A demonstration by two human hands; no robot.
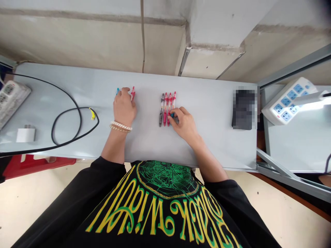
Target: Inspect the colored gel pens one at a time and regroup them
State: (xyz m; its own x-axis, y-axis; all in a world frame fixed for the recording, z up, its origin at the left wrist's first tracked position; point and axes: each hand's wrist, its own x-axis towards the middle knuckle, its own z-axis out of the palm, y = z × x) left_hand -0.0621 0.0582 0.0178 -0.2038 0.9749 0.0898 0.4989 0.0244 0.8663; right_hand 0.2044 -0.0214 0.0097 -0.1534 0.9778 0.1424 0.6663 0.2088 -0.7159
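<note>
My left hand (124, 106) is curled palm-down over pens on the table. A red pen (132, 93) sticks out on its right side and a blue pen tip (117, 91) on its left; the rest of them is hidden under the hand. In the middle lies a row of click pens, side by side and pointing away from me: a grey pen (161, 112) on the left, then several with red parts, such as a red pen (165, 110). My right hand (184, 123) has thumb and fingers closed at the lower end of the rightmost pen (174, 100), where a bit of teal shows.
A looped black cable (79, 117) with a yellow tag, a white charger (26, 134) and a power strip (12, 98) are at the left. A blurred dark object (243, 110) lies at the right end. Beyond the metal frame sits another power strip (287, 101). A wall backs the table.
</note>
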